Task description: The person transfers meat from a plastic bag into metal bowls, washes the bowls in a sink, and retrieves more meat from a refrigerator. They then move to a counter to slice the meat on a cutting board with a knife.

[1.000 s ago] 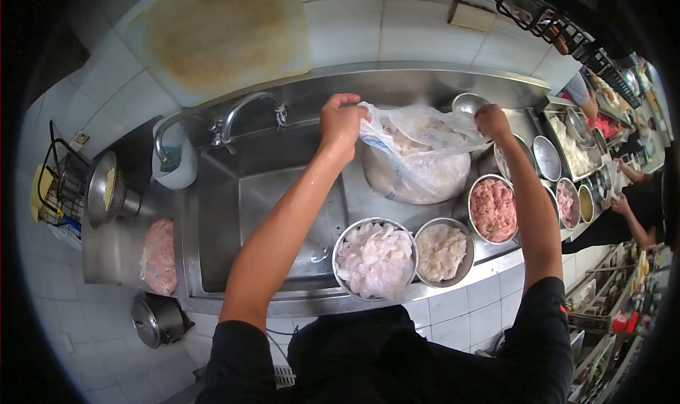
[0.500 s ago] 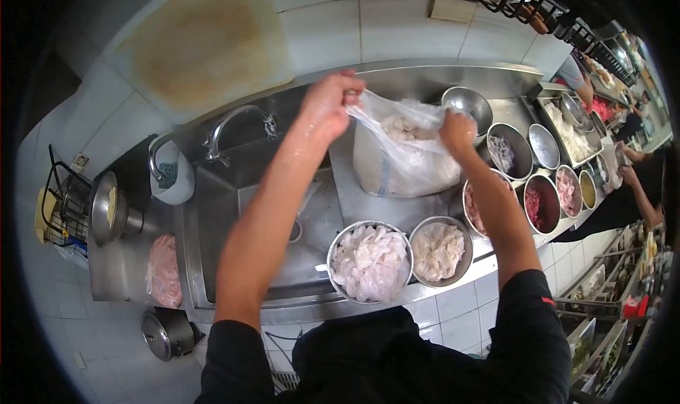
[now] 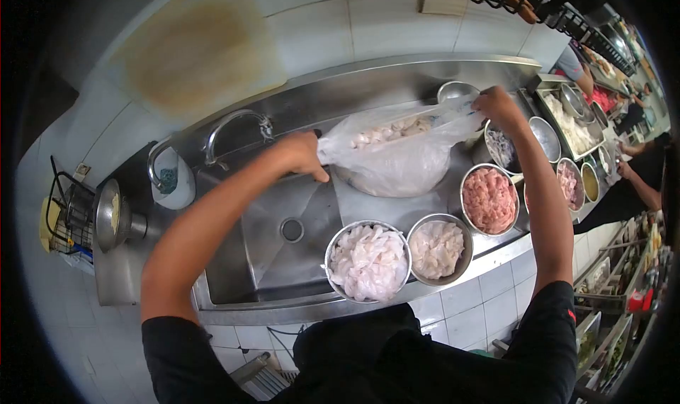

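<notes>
A clear plastic bag (image 3: 400,167) full of pale pieces lies on the steel counter to the right of the sink. Its mouth is stretched wide between my two hands. My left hand (image 3: 303,155) grips the left end of the bag's edge, beside the sink. At the other end, my right hand (image 3: 498,109) is closed on the bag's right corner, above the metal bowls. Nearer to me stand a large bowl of whitish pieces (image 3: 368,262) and a smaller bowl of pale pieces (image 3: 437,249). A bowl of pink meat (image 3: 489,199) is below my right hand.
The sink (image 3: 283,262) and curved faucet (image 3: 237,124) are at left, near a white bucket (image 3: 180,184). Several metal bowls and a tray of white food (image 3: 569,124) line the right side. Another person's arm (image 3: 641,190) shows at far right.
My hands have moved apart, the left down and leftward, the right up and rightward. The bag's mouth is stretched wider and the bag lies flatter. More of the pink meat bowl shows.
</notes>
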A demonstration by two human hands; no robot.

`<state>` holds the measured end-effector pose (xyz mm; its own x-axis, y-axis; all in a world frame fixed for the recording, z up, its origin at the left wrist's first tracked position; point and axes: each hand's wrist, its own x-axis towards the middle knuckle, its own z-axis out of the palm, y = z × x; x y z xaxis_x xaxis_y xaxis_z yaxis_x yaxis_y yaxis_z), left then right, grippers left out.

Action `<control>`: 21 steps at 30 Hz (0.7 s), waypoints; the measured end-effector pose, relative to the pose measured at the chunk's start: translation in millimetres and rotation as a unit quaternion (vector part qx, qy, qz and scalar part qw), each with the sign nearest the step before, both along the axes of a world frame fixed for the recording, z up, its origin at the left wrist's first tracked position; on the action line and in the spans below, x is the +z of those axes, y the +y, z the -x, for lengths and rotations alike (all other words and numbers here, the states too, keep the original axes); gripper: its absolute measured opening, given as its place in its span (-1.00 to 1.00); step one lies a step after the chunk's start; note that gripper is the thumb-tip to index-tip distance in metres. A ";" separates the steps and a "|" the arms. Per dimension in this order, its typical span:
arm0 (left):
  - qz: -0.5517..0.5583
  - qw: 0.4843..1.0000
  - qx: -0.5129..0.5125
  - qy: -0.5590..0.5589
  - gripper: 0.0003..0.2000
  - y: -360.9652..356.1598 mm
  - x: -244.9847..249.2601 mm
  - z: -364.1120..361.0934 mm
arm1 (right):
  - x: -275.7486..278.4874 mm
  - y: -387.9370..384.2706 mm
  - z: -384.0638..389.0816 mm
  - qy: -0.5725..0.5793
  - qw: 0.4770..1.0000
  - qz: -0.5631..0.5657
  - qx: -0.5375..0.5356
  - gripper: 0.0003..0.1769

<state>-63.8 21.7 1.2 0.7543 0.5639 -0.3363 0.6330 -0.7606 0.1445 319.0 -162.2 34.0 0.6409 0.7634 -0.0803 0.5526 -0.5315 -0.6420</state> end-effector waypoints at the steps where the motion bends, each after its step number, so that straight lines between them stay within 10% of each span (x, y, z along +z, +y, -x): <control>1: 0.125 0.979 0.072 0.145 -0.30 -9.6 13.3 -12.0 | 7.6 3.1 5.0 0.091 0.995 0.045 0.003 -0.77; 4: 0.427 0.867 0.254 0.029 -0.67 -2.5 -6.3 -7.4 | -4.6 14.4 0.1 0.280 0.956 -0.089 -0.020 -0.86; 7: 0.652 0.617 0.357 -0.260 -0.79 12.9 5.4 -6.5 | -6.0 6.1 9.1 0.357 0.915 -0.182 -0.048 -0.86; 11: 0.654 0.439 0.442 -0.429 -0.85 19.6 39.1 -62.0 | 32.1 6.6 50.0 0.254 0.950 -0.176 0.040 -0.79; 17: 0.647 0.422 0.420 -0.477 -0.72 4.9 91.3 -138.7 | 79.8 9.1 150.4 0.180 0.963 -0.109 0.171 -0.72; 21: 0.619 0.507 0.380 -0.465 -0.57 3.9 88.7 -148.4 | 48.7 54.2 137.5 0.275 0.921 -0.167 0.221 -0.81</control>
<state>84.6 25.6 90.0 0.6344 0.6014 -0.4857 -0.1033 0.6887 0.7177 181.6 -108.0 82.7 0.1937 0.9810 -0.0139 0.2104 -0.0554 -0.9760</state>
